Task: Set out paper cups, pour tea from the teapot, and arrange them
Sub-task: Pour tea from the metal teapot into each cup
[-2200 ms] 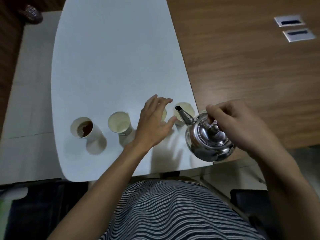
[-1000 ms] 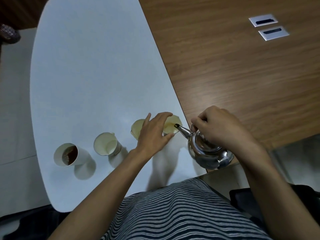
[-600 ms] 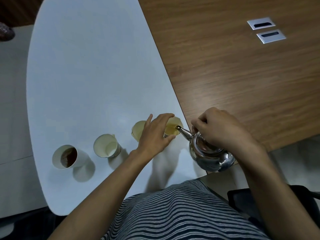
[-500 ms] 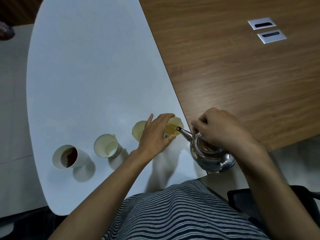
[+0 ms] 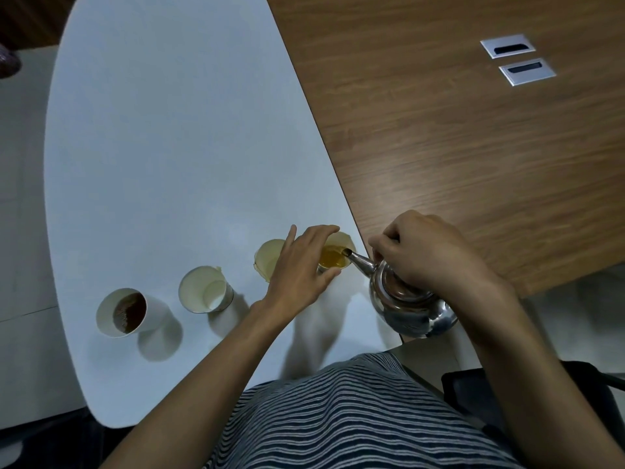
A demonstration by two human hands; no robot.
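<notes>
Several white paper cups stand in a row near the front edge of the white table (image 5: 176, 137). The leftmost cup (image 5: 123, 313) holds something dark brown. Right of it is an empty cup (image 5: 204, 290), then another cup (image 5: 269, 258) partly behind my left hand. My left hand (image 5: 302, 265) grips the rightmost cup (image 5: 334, 257), which holds yellow tea. My right hand (image 5: 426, 250) grips the handle of the steel teapot (image 5: 409, 304), tilted with its spout over that cup's rim.
A wooden table (image 5: 456, 137) adjoins the white one on the right, with two metal cable outlets (image 5: 517, 62) at the back. A dark chair (image 5: 507, 384) shows at the lower right. My striped shirt fills the bottom of the view.
The teapot tipped further toward the rightmost cup and tea has risen in it. My left hand stayed round that cup. The camera view shifted slightly.
</notes>
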